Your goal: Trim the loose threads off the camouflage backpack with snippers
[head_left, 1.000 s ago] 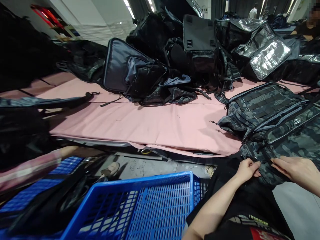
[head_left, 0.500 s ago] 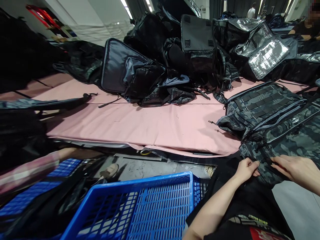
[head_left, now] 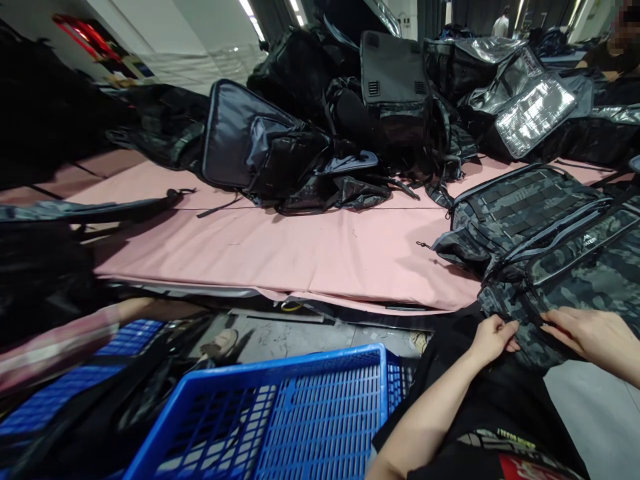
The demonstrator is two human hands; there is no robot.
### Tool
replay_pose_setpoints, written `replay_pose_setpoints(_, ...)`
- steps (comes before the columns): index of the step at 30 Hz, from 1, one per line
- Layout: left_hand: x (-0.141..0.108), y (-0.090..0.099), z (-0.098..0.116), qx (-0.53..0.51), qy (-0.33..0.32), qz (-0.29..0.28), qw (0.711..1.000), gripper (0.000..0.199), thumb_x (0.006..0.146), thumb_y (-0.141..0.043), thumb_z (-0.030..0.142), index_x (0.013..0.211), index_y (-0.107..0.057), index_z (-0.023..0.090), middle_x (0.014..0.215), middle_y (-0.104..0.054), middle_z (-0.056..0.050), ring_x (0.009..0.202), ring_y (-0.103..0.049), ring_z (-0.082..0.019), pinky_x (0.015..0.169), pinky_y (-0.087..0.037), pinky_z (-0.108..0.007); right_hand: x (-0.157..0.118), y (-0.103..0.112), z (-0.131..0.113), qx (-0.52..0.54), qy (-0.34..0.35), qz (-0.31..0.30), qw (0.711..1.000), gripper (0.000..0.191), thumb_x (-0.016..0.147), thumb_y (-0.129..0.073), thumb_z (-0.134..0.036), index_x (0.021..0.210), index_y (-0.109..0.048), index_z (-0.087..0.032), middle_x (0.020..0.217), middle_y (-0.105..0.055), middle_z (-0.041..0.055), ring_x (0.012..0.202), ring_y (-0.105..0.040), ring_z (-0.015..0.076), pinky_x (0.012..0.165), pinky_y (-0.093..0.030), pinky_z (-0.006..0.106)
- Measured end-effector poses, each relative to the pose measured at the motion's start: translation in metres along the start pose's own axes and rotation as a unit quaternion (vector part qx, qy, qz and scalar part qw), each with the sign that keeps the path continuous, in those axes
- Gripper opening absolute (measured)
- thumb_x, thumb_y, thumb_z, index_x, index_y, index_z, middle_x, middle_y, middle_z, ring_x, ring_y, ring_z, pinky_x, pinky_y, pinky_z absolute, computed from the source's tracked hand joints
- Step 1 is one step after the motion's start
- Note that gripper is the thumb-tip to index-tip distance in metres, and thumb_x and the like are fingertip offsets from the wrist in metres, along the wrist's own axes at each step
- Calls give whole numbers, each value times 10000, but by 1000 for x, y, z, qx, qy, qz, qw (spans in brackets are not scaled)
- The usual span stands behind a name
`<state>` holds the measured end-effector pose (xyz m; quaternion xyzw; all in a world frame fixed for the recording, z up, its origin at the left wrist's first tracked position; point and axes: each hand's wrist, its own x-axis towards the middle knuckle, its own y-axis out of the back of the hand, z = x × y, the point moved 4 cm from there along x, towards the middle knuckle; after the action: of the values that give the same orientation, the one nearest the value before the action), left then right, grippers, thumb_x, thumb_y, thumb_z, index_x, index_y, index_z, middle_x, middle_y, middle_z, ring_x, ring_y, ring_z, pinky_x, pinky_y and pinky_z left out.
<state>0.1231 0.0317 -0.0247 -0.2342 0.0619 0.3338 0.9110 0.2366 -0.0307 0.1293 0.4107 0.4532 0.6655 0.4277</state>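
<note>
A dark camouflage backpack (head_left: 580, 267) lies at the right edge of the table, its near end hanging over toward my lap. With fingers pinched together, my left hand (head_left: 495, 339) grips the near edge of this backpack. My right hand (head_left: 585, 330) is closed on a dark strap or fold of the same backpack, a short way to the right. The exact bit between each set of fingertips is too small to make out. Webbing rows and a small white logo show on the backpack's upper panels.
A pink cloth (head_left: 300, 253) covers the table. Black backpacks (head_left: 280, 147) are heaped at the back, with a silver-lined bag (head_left: 537, 113) among them. A blue plastic crate (head_left: 320, 420) stands below the near edge. Another person's sleeve (head_left: 65, 340) reaches in from the left.
</note>
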Motion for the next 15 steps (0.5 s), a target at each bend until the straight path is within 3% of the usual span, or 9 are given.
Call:
replay_pose_setpoints(6, -1, 1, 2, 2, -2, -1, 1000, 643, 630, -581, 723, 753, -450, 105, 583, -562, -78, 502, -540, -143, 514, -446, -236, -3, 5, 3, 35, -4, 33, 999, 283, 954, -372, -377, 892, -575, -191, 754, -604, -8, 609, -580, 115, 513, -324, 238)
replay_pose_setpoints(10, -1, 2, 4, 15, -11, 4, 1000, 641, 655, -553, 724, 767, -458, 99, 598, -561, -88, 512, -536, -146, 520, -442, -241, -1, 1, -2, 45, -7, 24, 999, 273, 961, -345, -357, 937, -556, -186, 783, -599, -3, 619, -586, 113, 515, -341, 235)
replay_pose_setpoints(15, -3, 2, 11, 68, -37, 23, 997, 527, 743, -492, 634, 754, -459, 108, 603, -561, -88, 515, -533, -154, 516, -427, -240, 8, 1, -10, 28, -22, -11, 999, 272, 954, -332, -256, 815, -554, -183, 664, -538, -5, 551, -549, 129, 485, -293, 267)
